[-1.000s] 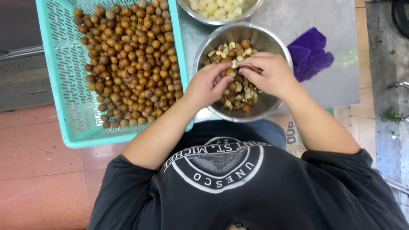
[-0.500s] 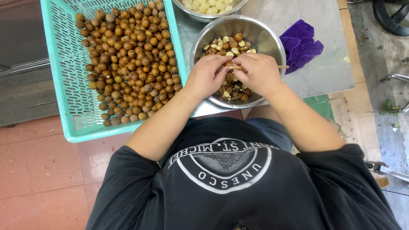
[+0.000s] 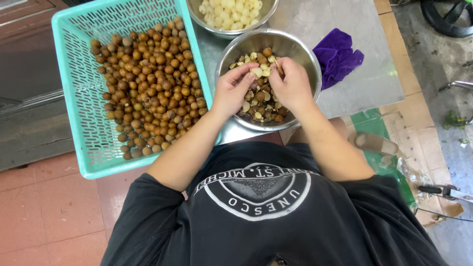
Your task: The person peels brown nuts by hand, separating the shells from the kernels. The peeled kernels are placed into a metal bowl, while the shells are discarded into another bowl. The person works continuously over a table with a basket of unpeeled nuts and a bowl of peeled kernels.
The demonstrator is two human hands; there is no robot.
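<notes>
Both hands are over a steel bowl of brown shells and pale scraps. My left hand pinches a small pale peeled nut at its fingertips. My right hand is closed on a thin wooden-handled tool whose tip points at the nut. The two hands almost touch above the bowl's middle. To the left a turquoise plastic basket holds several brown round nuts in their shells.
A second steel bowl of pale peeled kernels sits at the top edge. A purple cloth lies on the grey metal table right of the bowl. Red floor tiles lie below left; cardboard and green sheet lie right.
The view has shifted, so bowl and basket sit lower and more central. Both hands stay over the shell bowl, working a nut; the pale nut now shows at the left fingertips.
</notes>
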